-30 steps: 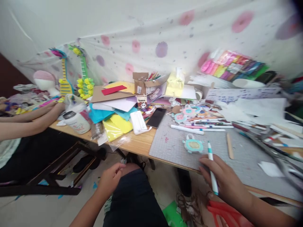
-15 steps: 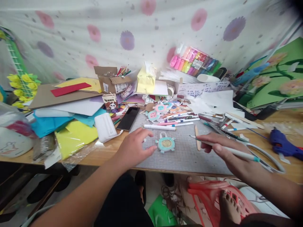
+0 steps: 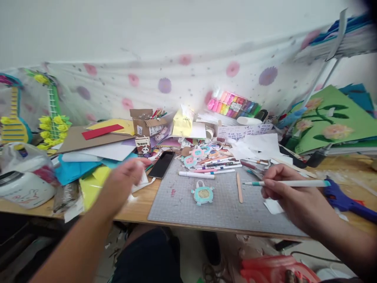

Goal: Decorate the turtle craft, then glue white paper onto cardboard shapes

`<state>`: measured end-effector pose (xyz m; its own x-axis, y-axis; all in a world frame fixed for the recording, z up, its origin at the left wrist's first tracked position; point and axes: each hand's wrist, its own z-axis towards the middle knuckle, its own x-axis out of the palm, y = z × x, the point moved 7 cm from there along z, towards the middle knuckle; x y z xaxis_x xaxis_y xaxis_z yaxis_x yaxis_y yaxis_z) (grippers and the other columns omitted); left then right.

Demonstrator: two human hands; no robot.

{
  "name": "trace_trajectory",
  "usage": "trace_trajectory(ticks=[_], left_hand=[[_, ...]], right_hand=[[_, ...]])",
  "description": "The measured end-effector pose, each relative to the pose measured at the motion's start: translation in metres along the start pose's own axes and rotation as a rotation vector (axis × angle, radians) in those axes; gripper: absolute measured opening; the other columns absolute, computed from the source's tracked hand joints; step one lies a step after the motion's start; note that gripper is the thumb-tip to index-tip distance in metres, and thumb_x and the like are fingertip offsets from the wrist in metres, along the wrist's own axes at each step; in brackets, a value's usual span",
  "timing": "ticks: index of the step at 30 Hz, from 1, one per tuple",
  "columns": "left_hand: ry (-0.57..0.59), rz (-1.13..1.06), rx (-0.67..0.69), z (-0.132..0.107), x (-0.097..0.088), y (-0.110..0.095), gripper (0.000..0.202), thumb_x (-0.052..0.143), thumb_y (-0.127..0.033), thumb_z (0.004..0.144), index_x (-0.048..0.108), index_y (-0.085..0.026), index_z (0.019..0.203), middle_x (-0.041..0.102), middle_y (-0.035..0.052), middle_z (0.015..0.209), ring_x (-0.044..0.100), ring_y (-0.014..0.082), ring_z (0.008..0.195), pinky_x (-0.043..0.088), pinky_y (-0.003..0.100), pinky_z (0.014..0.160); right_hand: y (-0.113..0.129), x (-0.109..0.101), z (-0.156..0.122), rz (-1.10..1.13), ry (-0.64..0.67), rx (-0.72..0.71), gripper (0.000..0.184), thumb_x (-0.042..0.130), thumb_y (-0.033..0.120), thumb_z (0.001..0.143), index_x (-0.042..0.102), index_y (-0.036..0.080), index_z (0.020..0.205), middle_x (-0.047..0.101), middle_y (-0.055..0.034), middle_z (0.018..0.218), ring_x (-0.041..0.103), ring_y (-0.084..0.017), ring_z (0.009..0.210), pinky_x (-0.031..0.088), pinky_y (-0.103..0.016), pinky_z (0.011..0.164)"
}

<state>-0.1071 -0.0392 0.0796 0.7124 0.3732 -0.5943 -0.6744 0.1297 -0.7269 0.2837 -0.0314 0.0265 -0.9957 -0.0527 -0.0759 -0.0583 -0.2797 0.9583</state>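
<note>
My right hand [image 3: 290, 195] is closed round a white marker with a teal band [image 3: 290, 183], held level over the grey cutting mat [image 3: 188, 208]. My left hand [image 3: 123, 182] is blurred by motion and hovers over a white pack [image 3: 144, 181] beside a black phone [image 3: 163, 164]; its fingers look loosely curled and I cannot tell if it holds anything. A small teal turtle-shaped craft piece [image 3: 203, 193] lies on the mat between both hands. A wooden stick [image 3: 239, 187] lies to its right.
Several markers [image 3: 206, 173] and small cutouts crowd the mat's far edge. Coloured paper sheets [image 3: 88, 173], a cardboard box [image 3: 147, 122], a white jar [image 3: 25, 188] and paper guitars [image 3: 53, 110] are on the left. A blue glue gun [image 3: 344, 200] and green flower board [image 3: 330, 118] are on the right.
My left hand has drawn away from the turtle piece to the left, over the white pack. My right hand lifted the marker level. The view tilted up.
</note>
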Motion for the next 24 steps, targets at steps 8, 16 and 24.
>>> trace_trajectory(ticks=[8, 16, 24], left_hand=[[0.563, -0.58, -0.078, -0.094, 0.125, -0.055, 0.025, 0.053, -0.033, 0.082, 0.047, -0.018, 0.102, 0.058, -0.0041, 0.062, 0.056, 0.0104, 0.057, 0.047, 0.023, 0.057], [0.615, -0.609, -0.068, -0.094, 0.136, -0.068, 0.014, 0.054, -0.03, 0.082, 0.049, -0.017, 0.087, 0.061, -0.0034, 0.062, 0.057, 0.0092, 0.054, 0.047, 0.022, 0.055], [0.728, -0.451, 0.023, -0.103, 0.158, -0.084, 0.013, 0.05, -0.03, 0.085, 0.053, -0.017, 0.085, 0.059, -0.003, 0.064, 0.056, 0.0101, 0.057, 0.045, 0.022, 0.057]], right_hand=[[0.035, 0.055, -0.036, 0.386, 0.207, 0.058, 0.019, 0.067, 0.036, 0.075, 0.068, 0.019, 0.083, 0.065, -0.002, 0.068, 0.061, -0.016, 0.064, 0.05, -0.029, 0.059], [0.032, 0.063, -0.034, 0.417, 0.247, 0.064, 0.012, 0.067, 0.026, 0.074, 0.059, 0.018, 0.071, 0.065, 0.0, 0.062, 0.058, -0.012, 0.058, 0.044, -0.025, 0.056], [0.031, 0.049, -0.042, 0.08, 0.282, 0.071, 0.017, 0.068, 0.031, 0.075, 0.059, 0.017, 0.072, 0.061, 0.0019, 0.063, 0.054, -0.01, 0.058, 0.042, -0.021, 0.054]])
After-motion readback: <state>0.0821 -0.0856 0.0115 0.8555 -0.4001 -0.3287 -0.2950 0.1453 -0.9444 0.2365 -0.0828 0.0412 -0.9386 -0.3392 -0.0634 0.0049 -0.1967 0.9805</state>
